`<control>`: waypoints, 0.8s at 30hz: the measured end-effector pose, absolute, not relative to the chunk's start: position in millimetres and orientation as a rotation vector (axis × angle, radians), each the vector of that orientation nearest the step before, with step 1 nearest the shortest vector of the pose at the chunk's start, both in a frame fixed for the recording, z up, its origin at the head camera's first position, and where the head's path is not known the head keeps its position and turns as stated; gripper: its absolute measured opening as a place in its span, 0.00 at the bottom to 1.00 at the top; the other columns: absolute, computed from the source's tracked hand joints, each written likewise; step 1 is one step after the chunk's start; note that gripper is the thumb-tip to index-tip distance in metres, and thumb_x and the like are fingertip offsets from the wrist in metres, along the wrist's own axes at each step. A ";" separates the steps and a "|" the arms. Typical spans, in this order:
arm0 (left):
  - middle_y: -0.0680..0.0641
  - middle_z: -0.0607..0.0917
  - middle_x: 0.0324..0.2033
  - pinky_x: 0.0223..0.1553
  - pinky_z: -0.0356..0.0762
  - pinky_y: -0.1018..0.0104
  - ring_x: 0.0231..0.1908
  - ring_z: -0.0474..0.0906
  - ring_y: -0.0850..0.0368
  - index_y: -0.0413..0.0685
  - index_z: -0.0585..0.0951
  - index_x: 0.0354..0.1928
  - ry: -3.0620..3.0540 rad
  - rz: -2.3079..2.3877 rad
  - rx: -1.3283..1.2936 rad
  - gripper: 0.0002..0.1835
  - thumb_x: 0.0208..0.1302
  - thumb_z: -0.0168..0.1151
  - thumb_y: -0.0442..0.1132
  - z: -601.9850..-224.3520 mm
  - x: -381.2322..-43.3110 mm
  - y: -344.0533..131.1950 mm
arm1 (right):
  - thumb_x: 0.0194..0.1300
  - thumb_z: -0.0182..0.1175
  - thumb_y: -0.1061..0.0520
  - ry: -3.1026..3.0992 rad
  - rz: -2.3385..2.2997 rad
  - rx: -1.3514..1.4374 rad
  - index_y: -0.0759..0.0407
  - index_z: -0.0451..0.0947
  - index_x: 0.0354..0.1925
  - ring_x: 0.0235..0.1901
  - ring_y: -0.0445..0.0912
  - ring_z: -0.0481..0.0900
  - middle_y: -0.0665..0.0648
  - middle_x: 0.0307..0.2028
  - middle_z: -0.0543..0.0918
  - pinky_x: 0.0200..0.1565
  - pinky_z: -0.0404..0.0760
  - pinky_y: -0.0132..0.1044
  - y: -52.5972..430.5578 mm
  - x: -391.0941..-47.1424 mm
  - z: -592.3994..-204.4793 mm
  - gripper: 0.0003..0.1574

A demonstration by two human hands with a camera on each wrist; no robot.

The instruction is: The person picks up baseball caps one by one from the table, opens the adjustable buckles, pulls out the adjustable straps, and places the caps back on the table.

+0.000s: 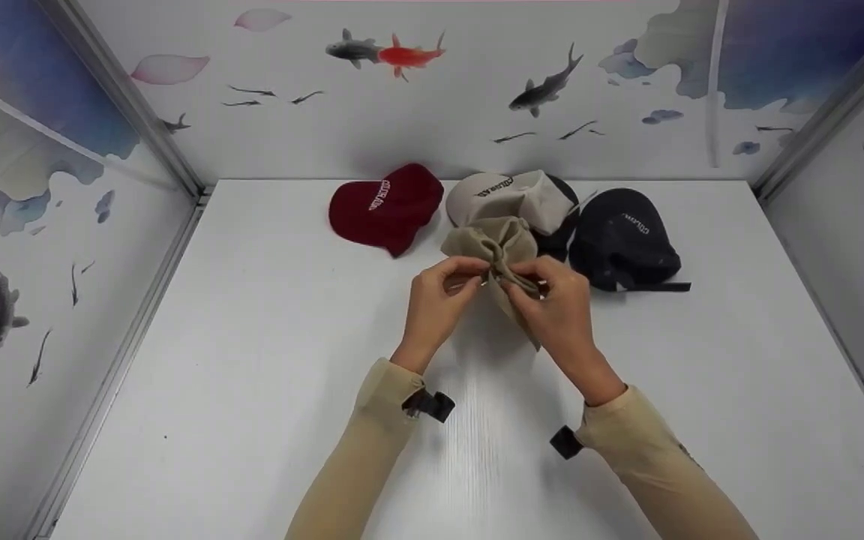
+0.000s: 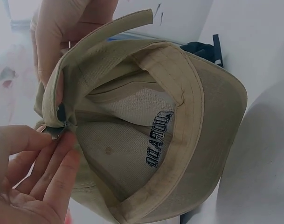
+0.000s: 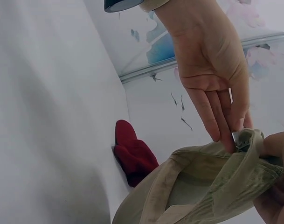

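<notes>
Both hands hold a khaki baseball cap [image 1: 488,236] above the table, with its opening and inside facing the left wrist camera. My left hand [image 1: 436,300] pinches a small metal buckle [image 2: 53,131] at the cap's back strap. On the other side, my right hand [image 1: 563,307] grips the strap [image 2: 111,30], whose free end sticks out past the fingers. In the right wrist view, the left fingertips [image 3: 228,135] touch the buckle end, while the right hand [image 3: 274,196] is partly cut off at the edge.
At the back of the white table [image 1: 267,337] lie a dark red cap [image 1: 394,202], a beige cap [image 1: 544,202] overlapping a dark one, and a black cap [image 1: 623,240] with its strap sticking out. Printed panels [image 1: 432,112] wall the table's back and sides.
</notes>
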State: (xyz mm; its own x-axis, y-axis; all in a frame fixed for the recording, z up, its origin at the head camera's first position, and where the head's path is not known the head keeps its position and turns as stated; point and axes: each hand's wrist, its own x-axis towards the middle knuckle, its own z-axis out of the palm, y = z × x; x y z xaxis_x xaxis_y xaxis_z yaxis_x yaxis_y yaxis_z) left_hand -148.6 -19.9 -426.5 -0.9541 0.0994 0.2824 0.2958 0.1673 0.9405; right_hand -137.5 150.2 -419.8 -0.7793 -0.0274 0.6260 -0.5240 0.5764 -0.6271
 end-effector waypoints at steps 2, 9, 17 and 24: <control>0.44 0.85 0.47 0.51 0.84 0.68 0.50 0.85 0.53 0.43 0.86 0.45 -2.284 -1.899 -0.399 0.09 0.65 0.62 0.29 -425.7 -148.7 -20.3 | 0.56 0.70 0.69 -2.237 1.151 0.434 0.62 0.86 0.34 0.30 0.46 0.83 0.57 0.31 0.87 0.33 0.73 0.17 150.7 -137.4 -420.5 0.06; 0.41 0.76 0.57 0.56 0.82 0.58 0.58 0.79 0.47 0.40 0.79 0.52 -2.301 -1.854 -0.354 0.15 0.63 0.60 0.28 -426.2 -152.3 -21.2 | 0.56 0.70 0.69 -2.236 1.156 0.441 0.63 0.85 0.34 0.31 0.46 0.84 0.58 0.32 0.86 0.34 0.77 0.20 151.1 -136.8 -421.6 0.06; 0.42 0.79 0.63 0.65 0.75 0.55 0.65 0.76 0.49 0.44 0.73 0.66 -2.398 -1.783 -0.524 0.25 0.68 0.62 0.30 -432.4 -155.5 -26.2 | 0.57 0.70 0.69 -2.250 1.158 0.455 0.62 0.86 0.35 0.27 0.41 0.78 0.58 0.32 0.86 0.32 0.73 0.21 151.0 -135.3 -423.9 0.07; 0.42 0.81 0.62 0.67 0.73 0.61 0.65 0.76 0.51 0.43 0.74 0.66 -2.419 -1.807 -0.602 0.24 0.69 0.61 0.33 -435.6 -157.7 -30.8 | 0.59 0.68 0.69 -2.256 1.137 0.492 0.59 0.86 0.37 0.25 0.41 0.76 0.57 0.31 0.87 0.30 0.72 0.26 151.9 -134.3 -426.1 0.08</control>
